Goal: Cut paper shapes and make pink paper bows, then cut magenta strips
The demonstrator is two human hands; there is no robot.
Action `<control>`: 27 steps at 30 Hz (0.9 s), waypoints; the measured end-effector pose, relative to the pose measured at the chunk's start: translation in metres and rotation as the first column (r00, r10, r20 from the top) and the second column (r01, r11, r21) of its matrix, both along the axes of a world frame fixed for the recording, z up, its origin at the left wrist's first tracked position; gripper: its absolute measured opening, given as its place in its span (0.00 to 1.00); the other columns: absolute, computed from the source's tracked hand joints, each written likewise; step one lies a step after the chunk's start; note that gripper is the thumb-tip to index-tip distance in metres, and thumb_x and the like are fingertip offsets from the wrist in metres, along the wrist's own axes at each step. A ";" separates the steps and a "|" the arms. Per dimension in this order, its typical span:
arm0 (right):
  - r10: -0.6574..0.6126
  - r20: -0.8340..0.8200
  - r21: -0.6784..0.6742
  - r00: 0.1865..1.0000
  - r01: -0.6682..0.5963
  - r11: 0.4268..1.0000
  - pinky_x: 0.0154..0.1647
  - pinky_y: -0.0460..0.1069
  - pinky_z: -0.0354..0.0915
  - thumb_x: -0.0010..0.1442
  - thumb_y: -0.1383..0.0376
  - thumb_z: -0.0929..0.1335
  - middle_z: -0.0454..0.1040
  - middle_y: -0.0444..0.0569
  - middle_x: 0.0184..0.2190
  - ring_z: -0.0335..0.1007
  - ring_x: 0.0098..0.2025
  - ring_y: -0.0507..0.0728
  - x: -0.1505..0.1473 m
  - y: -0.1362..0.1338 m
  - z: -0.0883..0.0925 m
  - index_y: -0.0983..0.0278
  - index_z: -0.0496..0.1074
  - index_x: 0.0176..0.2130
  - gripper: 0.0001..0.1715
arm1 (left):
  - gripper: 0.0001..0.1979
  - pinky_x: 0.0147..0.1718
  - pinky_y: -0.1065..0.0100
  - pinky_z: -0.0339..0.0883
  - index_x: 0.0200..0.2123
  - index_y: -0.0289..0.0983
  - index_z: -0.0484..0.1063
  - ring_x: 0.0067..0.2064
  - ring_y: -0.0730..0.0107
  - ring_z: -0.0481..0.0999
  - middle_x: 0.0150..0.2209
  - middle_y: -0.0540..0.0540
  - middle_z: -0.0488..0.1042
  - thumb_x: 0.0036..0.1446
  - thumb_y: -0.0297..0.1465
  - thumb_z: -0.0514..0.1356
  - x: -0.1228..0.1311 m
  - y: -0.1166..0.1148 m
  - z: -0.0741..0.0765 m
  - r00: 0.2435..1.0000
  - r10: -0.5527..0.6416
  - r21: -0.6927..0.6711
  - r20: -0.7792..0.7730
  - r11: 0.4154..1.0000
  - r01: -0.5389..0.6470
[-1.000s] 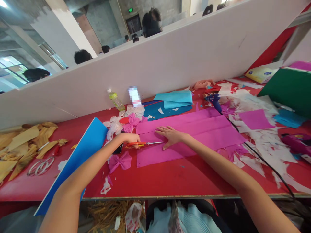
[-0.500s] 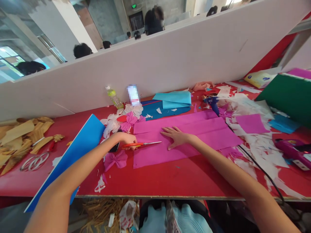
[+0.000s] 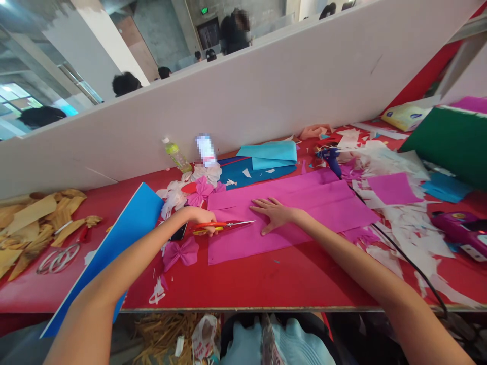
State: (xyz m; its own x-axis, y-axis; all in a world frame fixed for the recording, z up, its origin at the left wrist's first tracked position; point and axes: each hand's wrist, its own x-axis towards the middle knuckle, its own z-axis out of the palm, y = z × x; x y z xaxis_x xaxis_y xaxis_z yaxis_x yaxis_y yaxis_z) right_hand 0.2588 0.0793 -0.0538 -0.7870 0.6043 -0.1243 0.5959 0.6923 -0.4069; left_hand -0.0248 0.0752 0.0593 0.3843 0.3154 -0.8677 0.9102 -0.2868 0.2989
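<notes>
Red-handled scissors [image 3: 224, 224] in the left hand [image 3: 201, 217], right hand [image 3: 274, 215] flat on magenta paper [image 3: 304, 238]

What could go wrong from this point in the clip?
The scissors in the left hand point toward the right hand pressing the pink paper, so the blades might nick its fingers. The black cord of the blue glue gun lies near the paper and could snag it.

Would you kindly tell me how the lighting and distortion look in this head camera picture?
In the head view, the wide lens bends the white partition and stretches the left arm; the upper-left window glares; a pixelated patch hides an item beside the bottle; the pink paper and scissors stay sharp.
</notes>
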 end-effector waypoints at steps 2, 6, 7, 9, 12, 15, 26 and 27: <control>-0.003 -0.001 0.001 1.000 0.003 1.000 0.62 0.67 0.28 0.43 0.37 0.66 0.32 0.52 0.67 0.27 0.67 0.69 0.000 0.000 0.001 0.57 0.39 0.66 0.62 | 0.16 0.26 0.73 0.66 0.38 0.35 0.76 0.28 0.70 0.73 0.31 0.46 0.78 0.45 0.36 0.61 0.002 0.000 0.000 1.000 -0.024 0.006 0.006 1.000 0.024; -0.007 -0.006 -0.005 1.000 0.007 1.000 0.62 0.67 0.27 0.43 0.37 0.67 0.32 0.51 0.67 0.27 0.67 0.70 0.000 0.000 0.001 0.57 0.40 0.66 0.62 | 0.15 0.26 0.73 0.65 0.37 0.36 0.76 0.29 0.70 0.73 0.31 0.46 0.78 0.45 0.35 0.59 0.006 0.000 0.002 0.997 -0.067 0.044 -0.026 0.997 0.068; -0.008 -0.007 -0.008 1.000 0.008 1.000 0.62 0.67 0.27 0.42 0.37 0.67 0.32 0.51 0.67 0.27 0.67 0.70 0.000 0.000 0.001 0.57 0.40 0.66 0.62 | 0.14 0.26 0.73 0.64 0.36 0.36 0.77 0.29 0.70 0.73 0.31 0.47 0.77 0.45 0.34 0.59 0.007 -0.001 0.003 0.997 -0.076 0.061 -0.030 0.995 0.078; -0.010 -0.006 -0.010 1.000 0.010 1.000 0.62 0.67 0.27 0.42 0.38 0.67 0.33 0.51 0.67 0.27 0.67 0.70 -0.001 0.001 0.001 0.56 0.40 0.66 0.62 | 0.14 0.26 0.73 0.64 0.35 0.36 0.76 0.28 0.71 0.72 0.30 0.47 0.77 0.46 0.34 0.58 0.008 -0.001 0.004 0.996 -0.087 0.070 -0.022 0.994 0.088; -0.005 -0.008 -0.004 1.000 0.005 1.000 0.62 0.66 0.26 0.43 0.38 0.67 0.33 0.51 0.67 0.27 0.67 0.69 -0.001 0.001 0.000 0.56 0.40 0.66 0.62 | 0.13 0.24 0.73 0.62 0.33 0.36 0.76 0.26 0.71 0.71 0.29 0.48 0.76 0.47 0.36 0.57 0.009 0.000 0.003 0.995 -0.100 0.065 -0.005 0.993 0.100; -0.002 -0.005 0.001 1.000 0.002 1.000 0.62 0.66 0.26 0.43 0.38 0.67 0.32 0.51 0.67 0.27 0.67 0.69 0.000 0.000 0.001 0.57 0.39 0.66 0.62 | 0.12 0.22 0.73 0.60 0.30 0.35 0.75 0.25 0.71 0.70 0.28 0.48 0.76 0.48 0.37 0.57 0.007 0.002 0.000 0.992 -0.125 0.108 -0.025 0.986 0.127; 0.003 -0.006 0.006 1.000 -0.003 1.000 0.62 0.66 0.27 0.43 0.37 0.66 0.32 0.51 0.67 0.27 0.67 0.69 0.001 0.001 -0.001 0.57 0.39 0.66 0.62 | 0.15 0.22 0.72 0.62 0.25 0.34 0.74 0.22 0.71 0.69 0.21 0.47 0.73 0.50 0.40 0.56 0.004 0.004 0.000 0.991 -0.107 -0.090 0.075 0.989 0.114; 0.003 -0.007 0.007 1.000 -0.003 1.000 0.62 0.66 0.27 0.43 0.37 0.66 0.32 0.51 0.67 0.27 0.67 0.70 0.001 0.001 -0.001 0.57 0.39 0.66 0.62 | 0.15 0.22 0.72 0.63 0.26 0.34 0.74 0.22 0.71 0.69 0.22 0.47 0.74 0.50 0.40 0.57 0.005 0.004 0.001 0.994 -0.094 -0.096 0.061 0.990 0.100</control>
